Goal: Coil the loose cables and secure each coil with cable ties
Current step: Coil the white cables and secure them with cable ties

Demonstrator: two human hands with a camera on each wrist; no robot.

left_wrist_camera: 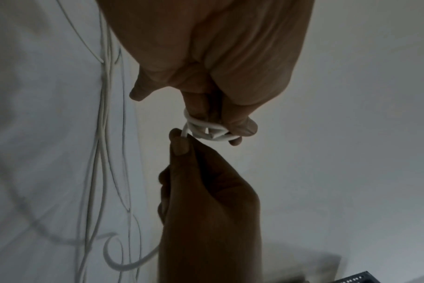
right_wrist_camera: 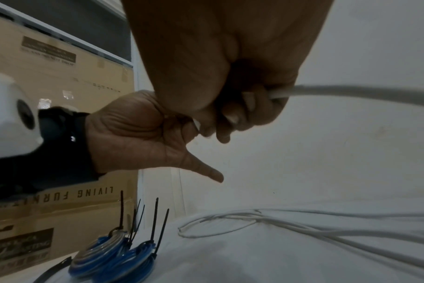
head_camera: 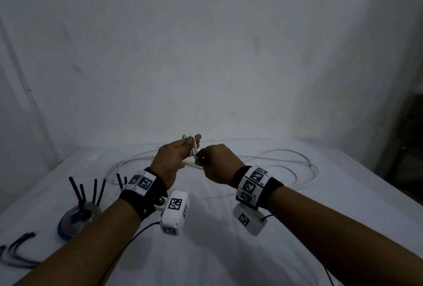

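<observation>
A long white cable (head_camera: 295,169) sprawls in wide loops over the white table (head_camera: 229,251). My left hand (head_camera: 193,142) is raised above it, with small turns of that cable (left_wrist_camera: 206,130) wound round its fingers and held by the thumb. My right hand (head_camera: 199,158) sits just below and to the right, pinching the cable (right_wrist_camera: 351,92) where it leaves the small coil. In the right wrist view the cable runs off rightwards from the right hand (right_wrist_camera: 230,118), and the left hand (right_wrist_camera: 172,126) touches it.
A finished blue and grey coil (head_camera: 77,219) bound with upright black cable ties (head_camera: 97,191) lies at the left of the table. Loose black cable ties (head_camera: 18,246) lie near the front left edge. A cardboard box (right_wrist_camera: 48,86) stands beyond the table's left side.
</observation>
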